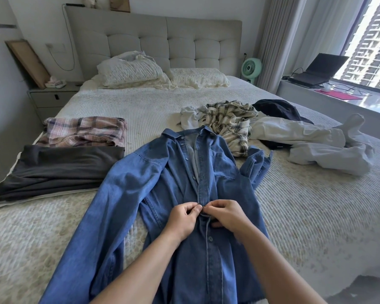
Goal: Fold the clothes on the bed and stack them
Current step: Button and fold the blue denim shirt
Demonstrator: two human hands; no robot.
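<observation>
A blue denim shirt (pixel 140 194) lies face up along the middle of the bed (pixel 305 216), collar away from me. My left hand (pixel 182 218) and my right hand (pixel 226 213) pinch the shirt's button placket at mid-chest, fingertips almost touching. On the left lie a folded pink plaid garment (pixel 86 131) and a folded dark grey one (pixel 59 170). Unfolded clothes sit at the right: a cream plaid shirt (pixel 230 123), white trousers (pixel 312 141) and a dark navy piece (pixel 279 108).
Pillows (pixel 136 71) lean against the padded headboard (pixel 162 40). A nightstand (pixel 51 97) stands at the left. A green fan (pixel 251 68) stands beside the bed at the right, and a laptop (pixel 316 71) sits on the window ledge.
</observation>
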